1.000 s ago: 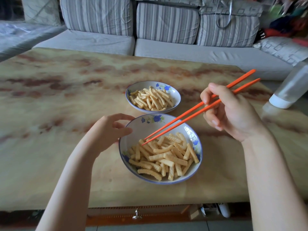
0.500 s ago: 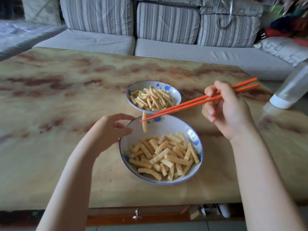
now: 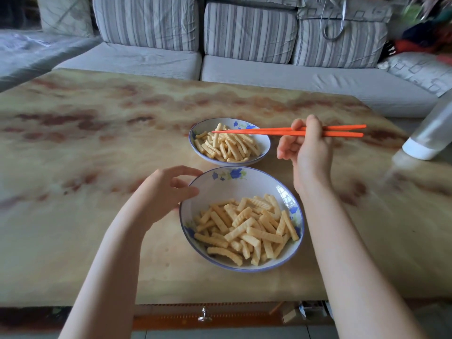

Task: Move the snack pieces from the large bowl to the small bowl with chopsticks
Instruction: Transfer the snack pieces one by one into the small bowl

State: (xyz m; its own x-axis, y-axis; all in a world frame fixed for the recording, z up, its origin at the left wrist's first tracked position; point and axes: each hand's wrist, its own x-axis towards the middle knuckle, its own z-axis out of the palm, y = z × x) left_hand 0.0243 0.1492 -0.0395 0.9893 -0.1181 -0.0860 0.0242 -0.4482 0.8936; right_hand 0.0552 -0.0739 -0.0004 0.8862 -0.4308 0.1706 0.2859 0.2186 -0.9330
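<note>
We see the right hand (image 3: 308,152) gripping the chopsticks (image 3: 264,131) near their thick ends, thumb and fingers curled round both sticks. The sticks now lie almost level; half a second ago they sloped down to the left. Their tips have moved from above the far rim of the large bowl (image 3: 234,189) to above the left part of the small bowl (image 3: 266,146). The tips are closed to a narrow gap on one snack piece (image 3: 216,140), which stands upright, as it hung before. We cannot tell whether its lower end touches the pile (image 3: 234,149) in the small bowl. The right hand has shifted away from us and sits just right of the small bowl.

The left hand (image 3: 163,194) is unchanged: it cups the left wall of the large bowl, thumb against the rim, fingers curled. The remaining pieces (image 3: 244,228) lie in the near half of the large bowl, as before. Both bowls rest on the table (image 3: 97,148), near each other but apart. A bottle (image 3: 433,133) sits at the table's right edge.
</note>
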